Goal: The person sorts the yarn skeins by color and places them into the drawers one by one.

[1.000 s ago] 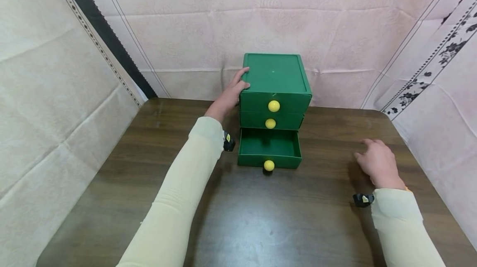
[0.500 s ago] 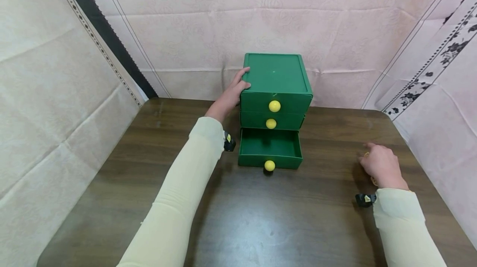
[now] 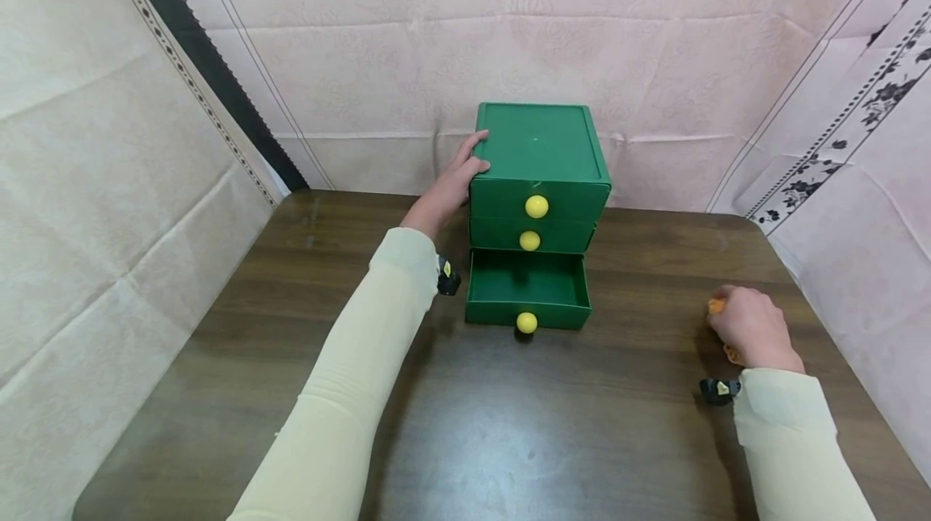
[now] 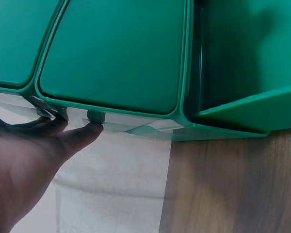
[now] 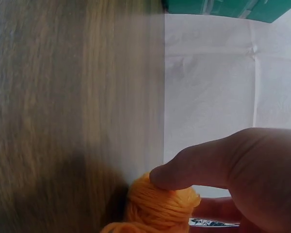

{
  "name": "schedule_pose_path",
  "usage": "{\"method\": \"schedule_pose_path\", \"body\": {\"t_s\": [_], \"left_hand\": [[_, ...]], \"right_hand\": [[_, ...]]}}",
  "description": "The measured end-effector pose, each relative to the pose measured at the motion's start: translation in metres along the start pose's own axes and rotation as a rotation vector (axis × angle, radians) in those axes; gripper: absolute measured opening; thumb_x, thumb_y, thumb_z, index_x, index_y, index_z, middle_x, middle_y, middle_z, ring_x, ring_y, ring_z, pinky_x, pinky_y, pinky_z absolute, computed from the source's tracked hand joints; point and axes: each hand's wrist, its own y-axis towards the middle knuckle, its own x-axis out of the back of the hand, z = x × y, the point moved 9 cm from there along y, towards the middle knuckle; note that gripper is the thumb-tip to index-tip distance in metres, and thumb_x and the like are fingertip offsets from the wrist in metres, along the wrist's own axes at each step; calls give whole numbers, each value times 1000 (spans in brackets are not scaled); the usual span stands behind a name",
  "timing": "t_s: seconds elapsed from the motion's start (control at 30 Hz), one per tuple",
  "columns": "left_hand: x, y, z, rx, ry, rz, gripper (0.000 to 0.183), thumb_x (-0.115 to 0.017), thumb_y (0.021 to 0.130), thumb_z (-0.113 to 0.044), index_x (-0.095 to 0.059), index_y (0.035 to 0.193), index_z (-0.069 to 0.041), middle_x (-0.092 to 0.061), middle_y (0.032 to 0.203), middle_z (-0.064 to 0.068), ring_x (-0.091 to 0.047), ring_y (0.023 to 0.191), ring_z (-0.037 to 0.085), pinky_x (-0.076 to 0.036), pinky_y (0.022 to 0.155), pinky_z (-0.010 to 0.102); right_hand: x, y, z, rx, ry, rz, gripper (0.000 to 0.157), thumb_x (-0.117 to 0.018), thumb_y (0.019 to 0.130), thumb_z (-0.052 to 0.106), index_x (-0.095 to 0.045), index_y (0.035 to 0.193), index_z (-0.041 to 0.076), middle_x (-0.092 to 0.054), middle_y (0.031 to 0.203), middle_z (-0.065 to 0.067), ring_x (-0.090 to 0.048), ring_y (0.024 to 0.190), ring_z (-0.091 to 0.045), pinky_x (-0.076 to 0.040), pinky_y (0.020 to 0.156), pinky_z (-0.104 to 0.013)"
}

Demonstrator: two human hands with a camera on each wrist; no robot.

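A green drawer cabinet [image 3: 534,141] with yellow knobs stands toward the back of the table. Its bottom drawer [image 3: 527,315] is pulled out and shows nothing inside, while the upper two are closed. At the cabinet's left side is my left hand [image 3: 449,186], its fingertips pressed to the wall near the top edge. The left wrist view has that hand [image 4: 34,150] touching the taped side. On the right of the table, my right hand [image 3: 752,327] pinches a bundle of orange yarn [image 5: 160,206] between thumb and fingers. A bit of the yarn [image 3: 716,306] peeks out past the hand.
The wooden table [image 3: 524,432] extends in front of the cabinet and to both sides. Pale patterned cloth [image 3: 618,60] hangs behind the table and along its left and right.
My right hand has shifted slightly toward me and to the right, curling round the yarn, which now shows orange at its fingers. My left hand stays against the cabinet.
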Motion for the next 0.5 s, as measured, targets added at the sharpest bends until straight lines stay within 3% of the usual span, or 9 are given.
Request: {"method": "schedule_pose_path", "body": {"t_s": [0.27,0.5], "left_hand": [[-2,-3,-5,6,-20,22,61,-38,95,-34,-18,150,-46,-4,162,-6,-17,146,26,-24,113,57],[-6,-19,-23,19,-14,48,64,-37,95,-28,-13,155,-36,-2,163,0,-16,147,30,-25,113,58]], "right_hand": [[-4,2,8,23,-8,-17,37,-57,83,14,-61,113,-7,-59,105,-33,-54,80,-40,-43,66,-51],[-5,3,18,56,-17,-28,36,-60,83,16,-61,112,-5,-58,107,-33,-54,84,-42,-42,68,-55]]}}
